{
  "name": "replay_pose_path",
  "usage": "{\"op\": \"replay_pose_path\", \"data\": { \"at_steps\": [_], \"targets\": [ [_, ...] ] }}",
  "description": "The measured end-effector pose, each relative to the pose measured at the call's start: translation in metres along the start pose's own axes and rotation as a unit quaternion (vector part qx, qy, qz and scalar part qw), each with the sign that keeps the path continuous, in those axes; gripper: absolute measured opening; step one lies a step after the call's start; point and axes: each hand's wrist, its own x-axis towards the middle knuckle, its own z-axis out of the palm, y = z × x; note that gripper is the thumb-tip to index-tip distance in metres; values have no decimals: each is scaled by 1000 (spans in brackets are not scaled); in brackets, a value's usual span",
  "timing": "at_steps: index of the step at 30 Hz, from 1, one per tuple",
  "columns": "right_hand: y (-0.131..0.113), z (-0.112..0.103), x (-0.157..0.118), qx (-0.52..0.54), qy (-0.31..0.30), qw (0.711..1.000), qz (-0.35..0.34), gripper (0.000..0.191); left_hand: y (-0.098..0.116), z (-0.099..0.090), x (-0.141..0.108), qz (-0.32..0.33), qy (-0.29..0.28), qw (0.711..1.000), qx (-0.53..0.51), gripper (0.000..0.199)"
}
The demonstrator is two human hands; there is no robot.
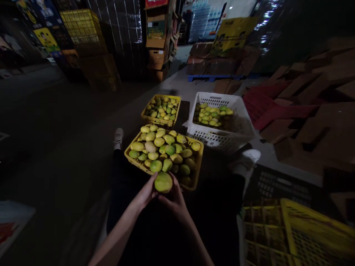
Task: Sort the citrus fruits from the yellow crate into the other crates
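Between my left hand (148,190) and my right hand (175,194) is a rounded yellow-green fruit (163,183), its exact kind unclear. Fingers of both hands press against its sides, at the near edge of a yellow crate (135,165). That crate is heaped with oval fruits (159,142) of the same sort, yellow to green. Behind it stands a smaller-looking yellow crate (142,115), also full of them. To its right, a white perforated crate (201,130) holds more such fruits (212,115), lying below its rim.
Yellow slatted crates (287,221) stand at my lower right. A red crate (266,107) and piled cardboard (318,136) lie on the right. Stacked boxes (156,33) and a blue pallet (213,77) are at the back. My legs and shoes (118,136) flank the near crate.
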Motion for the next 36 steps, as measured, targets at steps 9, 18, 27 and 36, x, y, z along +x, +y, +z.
{"op": "replay_pose_path", "data": {
  "at_steps": [9, 18, 27, 36],
  "targets": [
    [27, -67, -45, 48, 247, 953, 168, 70, -27, 0, 2, 77, -103, 912, 390, 46],
    [18, -113, -111, -35, 372, 907, 194, 69, 13, -39, 93, 153, 184, 704, 668, 55],
    [-7, -117, -103, -36, 316, 918, 237, 69, -10, -40, 117, 146, 206, 681, 688, 76],
    [1, -115, -89, -49, 286, 932, 216, 68, 8, -48, 92, 180, 168, 932, 265, 70]
  ]
}}
